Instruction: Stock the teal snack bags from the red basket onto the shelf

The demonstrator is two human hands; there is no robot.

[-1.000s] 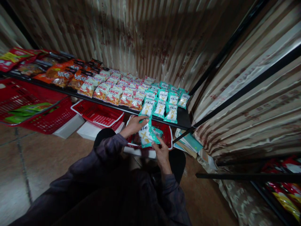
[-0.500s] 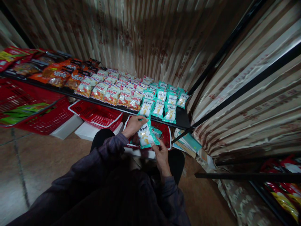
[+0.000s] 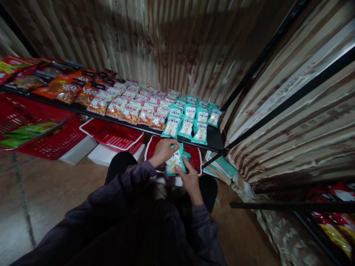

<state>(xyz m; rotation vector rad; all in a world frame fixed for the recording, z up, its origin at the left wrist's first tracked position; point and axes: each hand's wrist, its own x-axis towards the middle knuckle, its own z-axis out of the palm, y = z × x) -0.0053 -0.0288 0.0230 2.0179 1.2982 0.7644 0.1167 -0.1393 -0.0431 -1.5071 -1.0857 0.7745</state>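
Note:
Between my hands is a white and teal snack bag [image 3: 172,165], tilted above a red basket [image 3: 197,161] with a white rim. My left hand [image 3: 164,150] grips the bag's upper edge and covers part of its print. At the bag's right side my right hand [image 3: 190,181] is closed on it, thumb on the front. Another teal packet [image 3: 186,155] shows just behind the bag. On the black shelf [image 3: 214,137] beyond, matching teal snack bags [image 3: 186,126] lie in rows, beside white and red snack bags [image 3: 130,111].
Orange snack bags [image 3: 69,92] fill the shelf's left part. Below stand a red basket [image 3: 113,135] and a larger one [image 3: 61,142] holding green packets [image 3: 30,131]. Papers [image 3: 222,166] lie under the shelf's right end. Black frame bars [image 3: 257,125] cross at right, before a striped curtain [image 3: 166,44].
My left hand has slid right and slightly down over the bag's top, hiding more of its print. My right hand's thumb has moved up onto the front. The bag has turned slightly.

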